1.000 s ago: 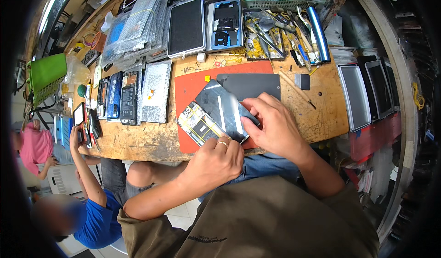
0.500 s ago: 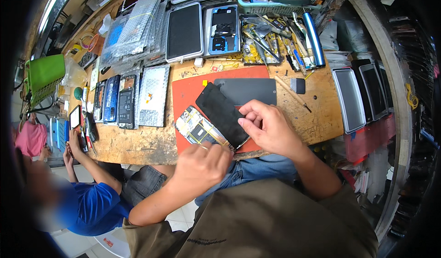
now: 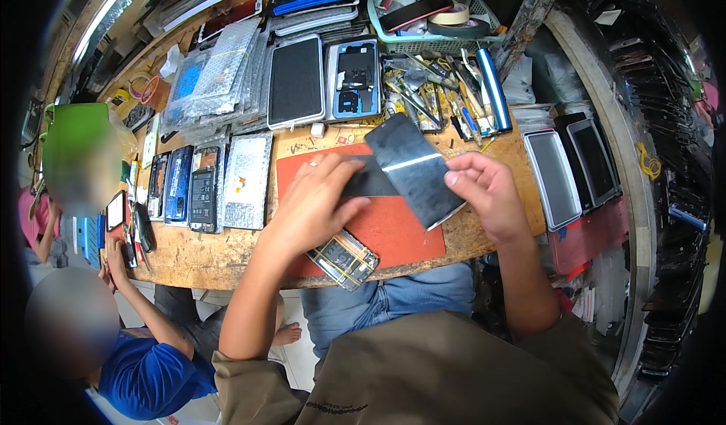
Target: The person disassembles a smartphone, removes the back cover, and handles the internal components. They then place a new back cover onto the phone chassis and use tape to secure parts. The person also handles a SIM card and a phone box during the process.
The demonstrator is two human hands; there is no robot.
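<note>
Pinched by its right edge, a glossy black phone screen (image 3: pixel 417 179) is tilted up over the mat by my right hand (image 3: pixel 488 190), thumb on the front. A pale streak of light reflects across it. My left hand (image 3: pixel 311 206) has fingers apart and holds nothing that I can see. Its fingertips are over or on a flat dark panel (image 3: pixel 372 180) lying on the red mat (image 3: pixel 408 236); contact cannot be made out. Below my left hand, an opened phone (image 3: pixel 344 260) with yellow strips across its inner parts lies at the mat's front edge, partly covered by the hand.
Opened phones (image 3: pixel 203 198) and a bubble-wrapped pack (image 3: pixel 246 183) line the table's left. Behind are framed screens (image 3: pixel 296 81), a tool pile (image 3: pixel 446 96), and a green basket (image 3: pixel 393 43). Another person (image 3: pixel 144 364) sits at the left, holding a small device.
The black screen has moved up and right, away from the opened phone, and is now raised in my right hand. My left hand has left that phone and moved forward, opening out.
</note>
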